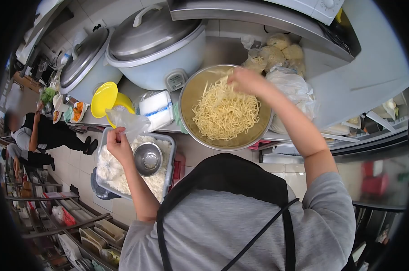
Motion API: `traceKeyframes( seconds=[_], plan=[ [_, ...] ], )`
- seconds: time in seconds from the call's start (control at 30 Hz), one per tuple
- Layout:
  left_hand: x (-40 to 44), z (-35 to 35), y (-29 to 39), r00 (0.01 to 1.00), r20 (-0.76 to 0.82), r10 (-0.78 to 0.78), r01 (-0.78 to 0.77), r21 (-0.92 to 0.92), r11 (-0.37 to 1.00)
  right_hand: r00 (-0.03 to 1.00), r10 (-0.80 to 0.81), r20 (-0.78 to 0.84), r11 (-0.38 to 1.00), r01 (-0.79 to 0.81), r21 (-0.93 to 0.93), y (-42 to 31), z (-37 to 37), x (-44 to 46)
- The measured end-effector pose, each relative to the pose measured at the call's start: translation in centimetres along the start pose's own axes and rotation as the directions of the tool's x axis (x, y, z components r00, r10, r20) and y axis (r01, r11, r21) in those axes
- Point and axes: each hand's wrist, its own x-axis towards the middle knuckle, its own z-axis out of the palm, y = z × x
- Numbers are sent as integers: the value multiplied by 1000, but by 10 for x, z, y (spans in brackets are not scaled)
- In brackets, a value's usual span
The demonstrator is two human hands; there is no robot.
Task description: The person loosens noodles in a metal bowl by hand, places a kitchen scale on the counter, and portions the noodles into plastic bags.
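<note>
A large metal bowl (186, 118) holds a heap of pale yellow noodles (227, 113). My right hand (248, 83) is at the bowl's far right side, fingers closed on some noodles at the top of the heap. Pinched in my left hand (118, 142) is a clear plastic bag (131, 124), raised above a grey tub (171, 169). White rice (143, 181) fills this tub, and a small metal bowl (148, 159) sits on the rice. What looks like a knotted bag of rice (109, 166) lies at the tub's left.
Two large rice cookers (155, 67) (85, 67) stand behind, beside a yellow container with its lid (104, 100). A pack of white plastic bags (155, 108) lies near the bowl. Bagged noodles (279, 52) and a white bag (292, 90) sit to the right. Other people (46, 131) stand far left.
</note>
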Motion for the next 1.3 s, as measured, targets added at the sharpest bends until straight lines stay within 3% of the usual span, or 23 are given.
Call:
traceKeyframes(
  seconds=[0.07, 0.13, 0.27, 0.33, 0.37, 0.4, 0.43, 0.53, 0.57, 0.6, 0.63, 0.67, 0.7, 0.77, 0.83, 0.93, 1.0, 1.03, 1.07, 1.1, 1.17, 1.23, 1.3],
  plan=[
    [0, 1, -1, 1000, 15, 7, -6, -15, 1000, 979, 175, 109, 982, -166, -84, 15, 61, 1],
    [-2, 2, 0, 1000, 7, 8, -8, -13, 1000, 917, 244, 314, 941, -146, -306, 7, 98, -8],
    [-5, 1, -3, 999, 19, -28, 29, -18, 999, 988, 113, 109, 944, -73, -322, 33, 126, -20],
    [-7, -2, -2, 995, 84, -62, 67, -62, 996, 960, 189, 204, 963, -222, 152, 44, 94, -7],
    [-7, -3, -1, 984, 155, -86, 103, -106, 989, 961, 188, 204, 964, -221, 150, 38, 69, -7],
    [-5, -2, 6, 985, 151, -84, 101, -108, 989, 958, 217, 188, 858, -279, 431, 30, 40, -7],
    [-4, 2, 17, 965, 255, -67, 115, -180, 977, 952, 246, 180, 674, -302, 674, 27, 24, -6],
    [-9, 23, 46, 888, 460, -16, 168, -291, 942, 974, 217, 72, 577, -187, 795, 33, 26, -6],
    [-12, 32, 54, 888, 459, -12, 164, -292, 942, 974, 217, 69, 577, -185, 795, 36, 32, -8],
    [-15, 42, 61, 867, 497, 10, 156, -291, 944, 962, 241, -125, 877, -161, 452, 39, 42, -11],
    [-17, 51, 67, 845, 534, 32, 149, -292, 945, 936, 174, -305, 984, -180, 8, 43, 53, -14],
    [-18, 59, 72, 845, 534, 34, 148, -293, 944, 866, 22, -500, 947, -180, -268, 41, 60, -14],
    [-19, 65, 76, 838, 545, 19, 169, -293, 941, 865, 24, -501, 946, -181, -268, 40, 65, -15],
    [-21, 77, 83, 830, 558, 4, 191, -291, 938, 929, 360, -80, 929, -366, -63, 15, 67, -16],
    [-23, 88, 89, 807, 586, 73, 164, -341, 926, 916, 336, 220, 942, -331, -61, -16, 76, -27],
    [-30, 98, 98, 750, 650, 122, 125, -320, 939, 934, 228, 276, 974, -213, -83, -4, 133, -40],
    [-31, 103, 96, 648, 746, 153, 66, -255, 965, 971, 210, 113, 946, -231, 230, 12, 143, -39],
    [-33, 105, 95, 649, 746, 149, 67, -251, 966, 972, 206, 116, 946, -228, 231, 12, 132, -38],
    [-36, 108, 94, 588, 797, 137, 103, -242, 965, 964, 235, 127, 762, -264, 591, 10, 111, -36],
    [-39, 112, 94, 523, 842, 129, 136, -233, 963, 955, 259, 147, 454, -255, 854, 10, 98, -33],
    [-45, 122, 95, 498, 857, 129, 166, -241, 956, 962, 234, 141, 395, -227, 890, 17, 91, -29],
    [-53, 136, 97, 471, 882, 6, 439, -241, 866, 970, 204, 134, 336, -198, 921, 12, 84, -31],
    [-60, 151, 99, 538, 841, 56, 460, -348, 817, 971, 203, 124, 145, -155, 977, -9, 74, -36]
  ],
)
